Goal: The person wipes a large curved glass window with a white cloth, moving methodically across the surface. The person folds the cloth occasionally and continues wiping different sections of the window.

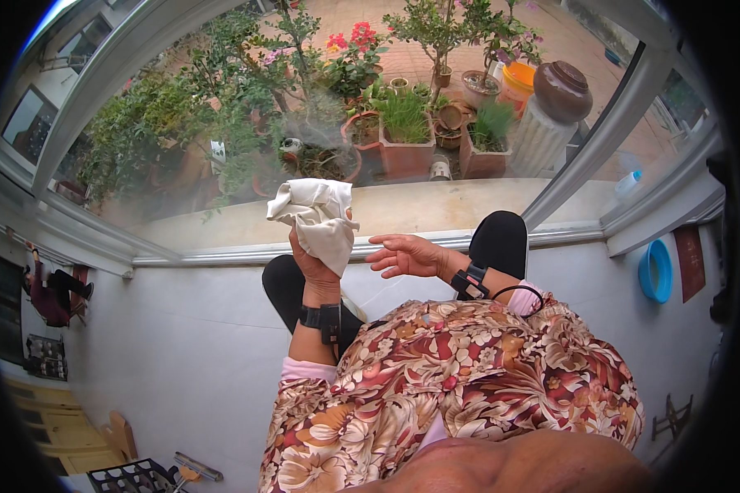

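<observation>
before the window glass, left hand (pixel 312 261) grips a crumpled white cloth (pixel 316 218) hanging downward, right hand (pixel 407 255) open beside it.

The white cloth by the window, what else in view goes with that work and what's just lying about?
In use:
- white cloth, bunched in the left hand
- right hand, open, fingers spread beside the cloth, not touching it
- window glass and its sill right in front

Lying about:
- potted plants outside
- brown lidded jar
- blue basin on the wall
- wooden stool below
</observation>
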`<state>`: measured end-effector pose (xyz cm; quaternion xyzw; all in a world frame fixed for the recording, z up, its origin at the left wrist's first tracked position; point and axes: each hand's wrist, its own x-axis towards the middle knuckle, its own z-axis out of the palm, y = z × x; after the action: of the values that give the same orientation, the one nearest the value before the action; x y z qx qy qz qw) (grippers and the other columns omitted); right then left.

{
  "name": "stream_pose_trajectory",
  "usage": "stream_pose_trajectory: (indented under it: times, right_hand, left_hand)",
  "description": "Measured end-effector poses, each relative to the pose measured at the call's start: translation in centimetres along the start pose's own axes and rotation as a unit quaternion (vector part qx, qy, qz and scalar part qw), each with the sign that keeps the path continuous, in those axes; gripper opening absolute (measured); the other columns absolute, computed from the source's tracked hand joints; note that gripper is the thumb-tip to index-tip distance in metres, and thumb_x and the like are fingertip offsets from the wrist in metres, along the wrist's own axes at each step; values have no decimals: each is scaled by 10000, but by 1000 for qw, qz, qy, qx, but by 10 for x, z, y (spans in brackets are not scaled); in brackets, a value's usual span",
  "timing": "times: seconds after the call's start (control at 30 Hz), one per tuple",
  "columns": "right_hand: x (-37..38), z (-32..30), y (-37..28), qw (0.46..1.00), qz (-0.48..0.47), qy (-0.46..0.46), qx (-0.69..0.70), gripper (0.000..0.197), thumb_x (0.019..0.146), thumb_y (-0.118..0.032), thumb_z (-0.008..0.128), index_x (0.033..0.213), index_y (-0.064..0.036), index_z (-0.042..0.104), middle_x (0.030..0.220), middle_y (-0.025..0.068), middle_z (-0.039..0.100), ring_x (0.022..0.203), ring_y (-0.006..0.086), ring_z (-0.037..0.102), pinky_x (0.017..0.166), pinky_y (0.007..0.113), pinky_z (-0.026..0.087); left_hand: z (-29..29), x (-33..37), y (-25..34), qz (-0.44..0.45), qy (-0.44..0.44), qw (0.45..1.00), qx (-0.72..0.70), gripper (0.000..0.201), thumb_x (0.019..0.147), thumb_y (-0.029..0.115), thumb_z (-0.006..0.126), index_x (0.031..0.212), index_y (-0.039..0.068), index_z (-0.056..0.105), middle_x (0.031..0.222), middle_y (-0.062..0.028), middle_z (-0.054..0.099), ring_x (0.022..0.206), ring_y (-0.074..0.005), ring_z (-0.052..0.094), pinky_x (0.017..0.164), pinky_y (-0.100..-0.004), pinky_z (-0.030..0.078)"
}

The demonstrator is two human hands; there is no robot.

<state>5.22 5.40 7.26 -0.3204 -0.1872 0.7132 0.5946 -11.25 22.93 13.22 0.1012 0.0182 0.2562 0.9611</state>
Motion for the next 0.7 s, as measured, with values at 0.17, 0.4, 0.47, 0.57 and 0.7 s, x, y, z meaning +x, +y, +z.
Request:
stream_pose_trajectory:
  times: [0.17, 0.4, 0.47, 0.57, 0.7]
  right_hand:
    - [9, 5, 14, 988, 58, 64, -126, 858, 957, -464, 721, 1616, -118, 294, 1532, 123, 471, 1382, 267, 463, 1049, 468, 484]
    - [2, 7, 17, 987, 56, -1, -148, 496, 918, -300, 781, 1297, -10, 644, 1194, 64, 699, 1070, 181, 660, 952, 377, 529]
    - [-14, 8, 3, 989, 74, 44, -120, 385, 915, -244, 783, 1183, 18, 694, 1095, 53, 731, 969, 172, 695, 915, 355, 546]
    - [-32, 23, -29, 996, 17, 52, -70, 312, 951, -206, 716, 1159, 22, 672, 1101, 91, 729, 950, 180, 716, 886, 345, 578]
    - [-34, 56, -83, 996, -84, 11, -5, 323, 987, -209, 668, 1210, 21, 624, 1112, 120, 729, 963, 194, 734, 893, 341, 600]
  left_hand:
    - [12, 0, -19, 15, 0, 999, 38, 788, 943, 618, 595, 1512, 95, 442, 1401, -165, 579, 1221, -394, 614, 1026, -514, 535]
    - [14, -6, -13, -17, -28, 998, 51, 770, 969, 623, 557, 1504, 80, 447, 1356, -149, 613, 1202, -352, 634, 1014, -516, 540]
    - [0, -7, -4, 19, 24, 995, 92, 737, 977, 610, 548, 1479, 77, 467, 1352, -148, 614, 1174, -334, 648, 990, -491, 554]
    - [-24, -10, 5, 50, 74, 986, 143, 647, 1011, 541, 529, 1455, 73, 488, 1334, -134, 629, 1156, -311, 657, 986, -467, 558]
    - [-46, -12, -10, -35, 63, 973, 219, 513, 1066, 434, 470, 1442, 87, 509, 1315, -85, 650, 1154, -235, 656, 994, -385, 535]
